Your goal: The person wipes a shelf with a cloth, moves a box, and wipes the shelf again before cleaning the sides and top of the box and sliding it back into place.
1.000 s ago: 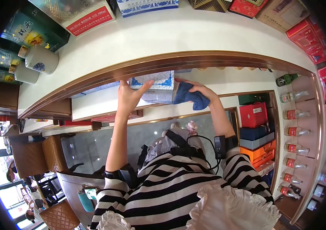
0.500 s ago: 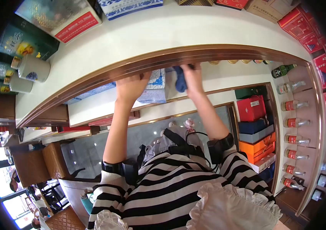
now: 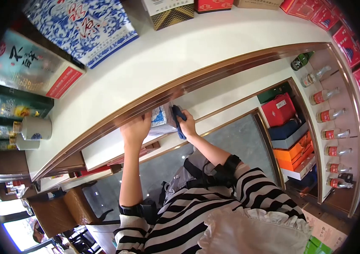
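Under the wooden edge of the upper shelf, a blue-and-white patterned box (image 3: 159, 120) stands between my two hands. My left hand (image 3: 136, 129) is against its left side, with the fingertips partly hidden by the shelf edge. On the right, my right hand (image 3: 187, 123) has its fingers closed on a dark blue cloth (image 3: 178, 121), which is pressed against the box's right side. The top of the box is hidden behind the shelf edge.
The curved wooden shelf edge (image 3: 214, 70) runs just above my hands. Boxes and a white jar (image 3: 36, 128) stand on the upper shelf. Glass bottles (image 3: 332, 133) line the right side, beside stacked red, blue and orange boxes (image 3: 292, 150). Brown chairs are at lower left.
My right hand and the blue cloth have moved left and down to the side of the box. The head view has shifted and turned, showing more of the upper shelf's boxes.
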Tool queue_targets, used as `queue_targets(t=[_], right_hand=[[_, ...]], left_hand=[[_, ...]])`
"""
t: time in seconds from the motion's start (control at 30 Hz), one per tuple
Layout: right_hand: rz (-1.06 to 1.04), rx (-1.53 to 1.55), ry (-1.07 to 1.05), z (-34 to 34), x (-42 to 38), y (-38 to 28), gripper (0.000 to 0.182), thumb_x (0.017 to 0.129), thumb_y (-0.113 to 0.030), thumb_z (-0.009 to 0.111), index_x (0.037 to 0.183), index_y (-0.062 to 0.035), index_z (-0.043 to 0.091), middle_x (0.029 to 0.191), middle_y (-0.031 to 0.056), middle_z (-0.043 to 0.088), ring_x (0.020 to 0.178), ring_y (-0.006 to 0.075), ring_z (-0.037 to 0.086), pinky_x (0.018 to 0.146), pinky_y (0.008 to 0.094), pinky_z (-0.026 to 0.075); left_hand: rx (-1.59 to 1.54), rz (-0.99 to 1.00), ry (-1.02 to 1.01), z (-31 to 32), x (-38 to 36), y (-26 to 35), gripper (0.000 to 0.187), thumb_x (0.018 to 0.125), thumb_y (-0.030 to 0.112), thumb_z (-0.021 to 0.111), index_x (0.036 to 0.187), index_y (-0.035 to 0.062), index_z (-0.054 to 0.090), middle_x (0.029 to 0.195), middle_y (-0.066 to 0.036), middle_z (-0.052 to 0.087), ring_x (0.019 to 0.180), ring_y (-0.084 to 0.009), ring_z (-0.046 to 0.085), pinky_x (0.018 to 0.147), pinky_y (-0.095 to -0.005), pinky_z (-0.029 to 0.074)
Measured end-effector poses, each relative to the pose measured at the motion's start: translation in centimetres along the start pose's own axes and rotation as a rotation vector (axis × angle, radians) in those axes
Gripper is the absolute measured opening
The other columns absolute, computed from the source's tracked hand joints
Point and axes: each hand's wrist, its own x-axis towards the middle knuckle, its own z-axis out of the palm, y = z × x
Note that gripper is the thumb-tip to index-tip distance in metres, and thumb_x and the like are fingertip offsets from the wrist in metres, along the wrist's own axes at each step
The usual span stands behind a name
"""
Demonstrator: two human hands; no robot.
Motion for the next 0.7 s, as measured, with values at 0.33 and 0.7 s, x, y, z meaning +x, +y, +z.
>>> queue_targets(t=[0.33, 0.7], right_hand=[[-0.11, 0.235, 0.065, -1.9, 1.6, -8.8, 0.019, 0.07, -0.005, 0.054, 0.088, 0.0029, 0.054, 0.083, 0.0168, 0.06, 0.076, 0.0248, 0.058, 0.068, 0.0306, 0.042], [-0.13, 0.071, 0.016, 1.5, 2.3, -3.1, 0.021, 0.07, -0.001, 0.052, 0.09, -0.0012, 0.055, 0.077, 0.013, 0.059, 0.071, 0.0189, 0.057, 0.066, 0.0277, 0.043]], left_hand=[[0.015, 0.058, 0.163, 0.6, 0.0, -0.2, 0.025, 0.08, 0.028, 0.048, 0.095, 0.0103, 0.057, 0.091, -0.013, 0.055, 0.087, -0.0332, 0.046, 0.081, -0.0463, 0.029], [0.122, 0.085, 0.127, 0.2, -0.1, 0.1, 0.029, 0.081, 0.03, 0.044, 0.099, 0.0103, 0.055, 0.096, -0.013, 0.054, 0.091, -0.0346, 0.044, 0.083, -0.0489, 0.024]])
